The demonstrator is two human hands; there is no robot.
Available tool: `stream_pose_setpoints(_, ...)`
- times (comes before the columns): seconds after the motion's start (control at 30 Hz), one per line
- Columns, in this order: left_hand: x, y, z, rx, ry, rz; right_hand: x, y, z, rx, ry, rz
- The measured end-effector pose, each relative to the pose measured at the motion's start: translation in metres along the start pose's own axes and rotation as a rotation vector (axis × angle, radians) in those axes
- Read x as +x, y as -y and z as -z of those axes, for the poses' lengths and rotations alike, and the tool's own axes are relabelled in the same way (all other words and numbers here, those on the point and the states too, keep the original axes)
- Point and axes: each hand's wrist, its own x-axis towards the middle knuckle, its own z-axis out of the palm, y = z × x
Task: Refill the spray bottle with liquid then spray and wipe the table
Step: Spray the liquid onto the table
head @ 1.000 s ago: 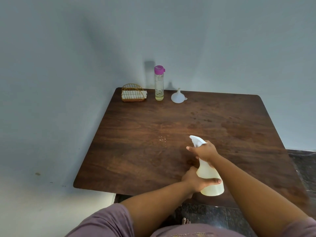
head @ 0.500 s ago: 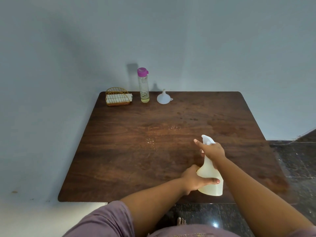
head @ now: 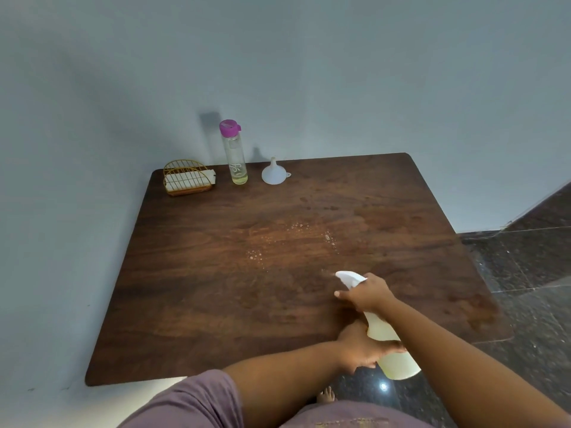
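I hold a white spray bottle [head: 390,344] of pale yellow liquid over the near edge of the dark wooden table [head: 216,304], nozzle aimed at the middle. My right hand [head: 366,293] grips the trigger head. My left hand [head: 360,347] wraps round the bottle's body from the left. Small droplets [head: 296,239] speckle the tabletop ahead of the nozzle. At the far edge stand a clear bottle with a pink cap [head: 234,152], nearly empty, and a white funnel [head: 273,174] upside down.
A gold wire holder with a white cloth or sponge [head: 188,179] sits at the table's far left corner. Grey walls run behind and to the left of the table. Dark stone floor [head: 525,273] lies to the right, and a bare foot [head: 326,395] shows below.
The view has swung, so the table sits differently in frame. More droplets now lie on the tabletop to the right of the first patch. Both hands keep their hold on the spray bottle.
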Motion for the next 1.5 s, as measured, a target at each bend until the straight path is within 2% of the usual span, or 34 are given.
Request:
stream_pose_setpoints(0.13, -0.003, 0.012, 0.007, -0.04, -0.009, 0.008, -0.009, 0.01, -0.012, -0.085, 0.107, 0.039)
stream_pose_setpoints(0.33, -0.013, 0.017, 0.031, -0.063, -0.093, -0.037, -0.021, 0.037, -0.03, -0.048, 0.049, 0.149)
stream_pose_setpoints(0.47, -0.023, 0.02, 0.048, -0.072, -0.116, -0.043, -0.028, 0.055, -0.033, -0.095, 0.111, 0.17)
stream_pose_setpoints(0.7, -0.036, 0.028, 0.079, 0.068, -0.15, -0.112, -0.032, 0.066, -0.048, 0.143, -0.105, 0.132)
stream_pose_setpoints(0.83, -0.04, 0.031, 0.099, 0.315, -0.223, -0.148, -0.035, 0.065, -0.051, 0.313, -0.104, 0.197)
stream_pose_setpoints(0.93, -0.041, 0.032, 0.108, 0.434, -0.267, -0.183, -0.04, 0.067, -0.054, 0.397, -0.171, 0.186)
stream_pose_setpoints(1.07, -0.041, 0.025, 0.115, 0.513, -0.317, -0.223, -0.043, 0.071, -0.05, 0.452, -0.299, 0.229)
stream_pose_setpoints(1.17, -0.039, 0.021, 0.12, 0.562, -0.388, -0.263, -0.043, 0.072, -0.045, 0.525, -0.279, 0.197)
stream_pose_setpoints(1.27, -0.032, 0.019, 0.123, 0.541, -0.466, -0.281, -0.041, 0.067, -0.046, 0.481, -0.214, 0.123)
stream_pose_setpoints(1.37, -0.025, 0.012, 0.122, 0.549, -0.49, -0.335, -0.036, 0.054, -0.041, 0.384, -0.231, 0.155)
stream_pose_setpoints(1.5, -0.013, -0.008, 0.109, 0.556, -0.475, -0.413, -0.03, 0.037, -0.018, 0.428, -0.296, 0.174)
